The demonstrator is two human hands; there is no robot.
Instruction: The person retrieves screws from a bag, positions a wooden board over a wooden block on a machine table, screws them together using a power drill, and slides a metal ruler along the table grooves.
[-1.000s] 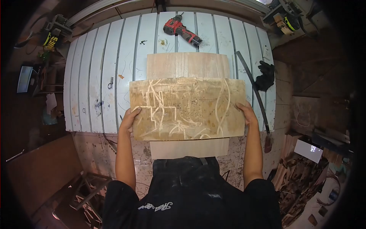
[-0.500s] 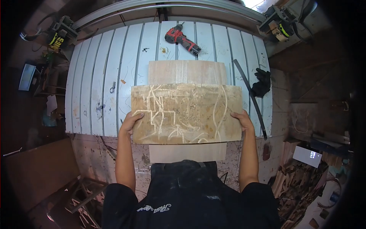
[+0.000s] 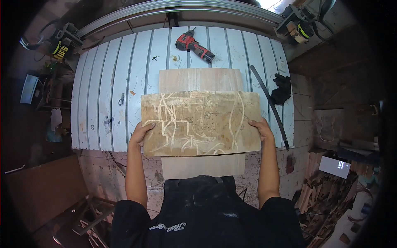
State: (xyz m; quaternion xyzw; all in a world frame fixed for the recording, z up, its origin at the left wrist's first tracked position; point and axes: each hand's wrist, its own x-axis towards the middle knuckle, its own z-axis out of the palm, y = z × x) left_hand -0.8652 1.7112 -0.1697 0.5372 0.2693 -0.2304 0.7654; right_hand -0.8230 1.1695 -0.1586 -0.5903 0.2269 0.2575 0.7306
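A wide, worn wooden board [image 3: 200,124] with carved pale grooves is held level between my two hands. My left hand [image 3: 142,133] grips its left edge, the thumb on top. At the right edge my right hand [image 3: 262,128] has its thumb on the upper face too; the fingers of both hands are mostly hidden beneath. A paler plain board [image 3: 200,79] lies under the carved one, showing beyond its far edge and again near my body.
The slatted white table [image 3: 93,103] bears a red and black drill [image 3: 193,46] at the back. A dark metal strip [image 3: 269,105] and a black glove [image 3: 281,89] lie right. Wood scraps [image 3: 322,198] are piled at lower right, and a metal rail [image 3: 178,11] crosses behind.
The camera view has shifted, so the table and its objects appear lower in the picture. Both hands keep their hold on the carved board, which has hardly moved relative to the pale one.
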